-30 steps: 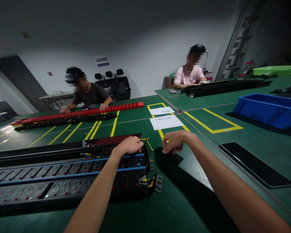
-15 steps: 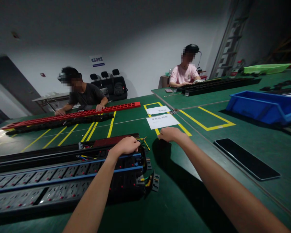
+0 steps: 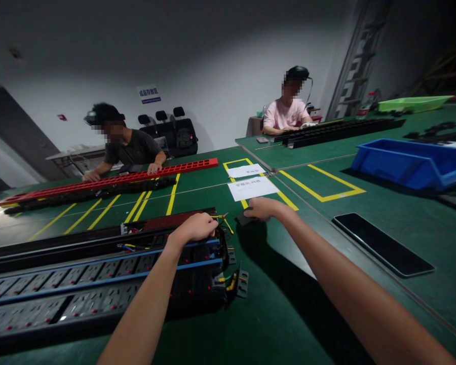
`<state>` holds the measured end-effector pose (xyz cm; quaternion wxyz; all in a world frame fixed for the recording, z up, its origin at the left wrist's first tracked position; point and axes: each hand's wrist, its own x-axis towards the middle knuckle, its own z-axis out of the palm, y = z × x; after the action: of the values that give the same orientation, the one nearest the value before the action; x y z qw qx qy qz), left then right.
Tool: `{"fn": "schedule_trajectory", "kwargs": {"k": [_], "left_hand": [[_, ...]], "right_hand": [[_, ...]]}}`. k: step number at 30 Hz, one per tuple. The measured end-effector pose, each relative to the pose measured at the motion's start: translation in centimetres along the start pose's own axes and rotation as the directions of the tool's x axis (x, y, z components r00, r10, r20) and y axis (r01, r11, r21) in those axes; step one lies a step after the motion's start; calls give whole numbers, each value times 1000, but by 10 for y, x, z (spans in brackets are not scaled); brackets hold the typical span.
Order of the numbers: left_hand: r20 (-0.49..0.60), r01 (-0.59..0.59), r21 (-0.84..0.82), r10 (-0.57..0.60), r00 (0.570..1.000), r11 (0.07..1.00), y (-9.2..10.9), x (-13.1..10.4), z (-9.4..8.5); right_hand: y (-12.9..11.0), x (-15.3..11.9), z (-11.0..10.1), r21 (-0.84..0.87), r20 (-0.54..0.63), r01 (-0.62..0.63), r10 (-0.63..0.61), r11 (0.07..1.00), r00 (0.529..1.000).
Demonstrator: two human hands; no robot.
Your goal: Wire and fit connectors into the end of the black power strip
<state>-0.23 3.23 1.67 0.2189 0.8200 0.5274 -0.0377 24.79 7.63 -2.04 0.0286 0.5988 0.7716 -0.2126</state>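
Note:
Long dark socket strips (image 3: 99, 268) with red dots and blue edges lie side by side at the lower left. My left hand (image 3: 198, 227) is closed at the right end of the rear strips, near a yellow wire (image 3: 228, 223); what its fingers hold is hidden. My right hand (image 3: 261, 209) is closed on a small dark grey piece (image 3: 244, 218), just above the table and in front of the white papers (image 3: 253, 189). A metal bracket (image 3: 243, 283) with wires sticks out from the nearest strip's end.
A phone (image 3: 382, 244) lies at the right, with a blue bin (image 3: 410, 165) behind it. Across the green table (image 3: 281, 324), one person (image 3: 131, 149) touches a red grid strip (image 3: 182, 166); another person (image 3: 287, 114) sits behind black rails (image 3: 327, 133).
The dark grey piece in my right hand shows more clearly, at the left of the fingers. My left hand stays at the strip ends. The whole view has shifted slightly.

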Motion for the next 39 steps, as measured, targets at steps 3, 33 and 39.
{"fn": "schedule_trajectory", "kwargs": {"k": [3,33,39], "left_hand": [[0,8,-7,-8,1000,1000,0,1,0],[-14,-9,-29,9,1000,1000,-9,7,5],[-6,5,-26,-6,1000,1000,-8,6,4]], "right_hand": [[-2,1,0,9,-149,7,-5,1000,989],[-45,1,22,21,-397,339,-303,941,866],[-46,-1,23,-19,-365,322,-307,946,879]]}}
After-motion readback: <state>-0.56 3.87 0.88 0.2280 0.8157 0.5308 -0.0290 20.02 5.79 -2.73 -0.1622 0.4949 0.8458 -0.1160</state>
